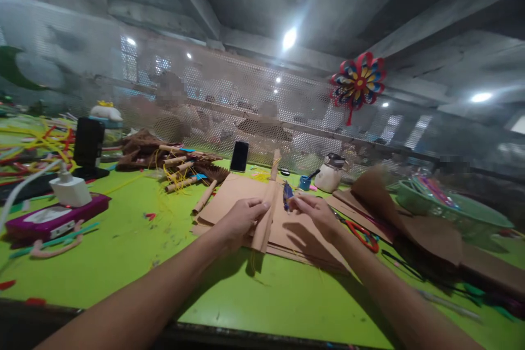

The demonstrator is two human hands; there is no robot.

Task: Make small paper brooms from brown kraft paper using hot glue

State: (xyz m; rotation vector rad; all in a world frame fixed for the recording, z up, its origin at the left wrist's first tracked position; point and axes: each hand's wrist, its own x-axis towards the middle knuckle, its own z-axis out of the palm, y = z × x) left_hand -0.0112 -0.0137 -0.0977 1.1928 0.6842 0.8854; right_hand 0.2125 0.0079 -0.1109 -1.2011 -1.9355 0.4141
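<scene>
My left hand (247, 217) is closed on a rolled brown paper tube (266, 224), thumb on top. The tube stretches away from me over a stack of brown paper sheets (233, 197), with yellow thread around its far end and hanging at the near end. To the right of the tube, my right hand (314, 209) has its fingers pinched at a small dark blue and clear object (287, 196); its kind is hard to make out. Orange-handled scissors (363, 235) lie just right of that hand.
Several tied paper tubes (180, 172) lie back left. A purple power strip (61, 216) with a white charger (70, 190) sits at left. A phone (239, 156) stands behind the sheets. A white jar (328, 174), brown paper (430, 232) and a green basket (476, 213) are at right.
</scene>
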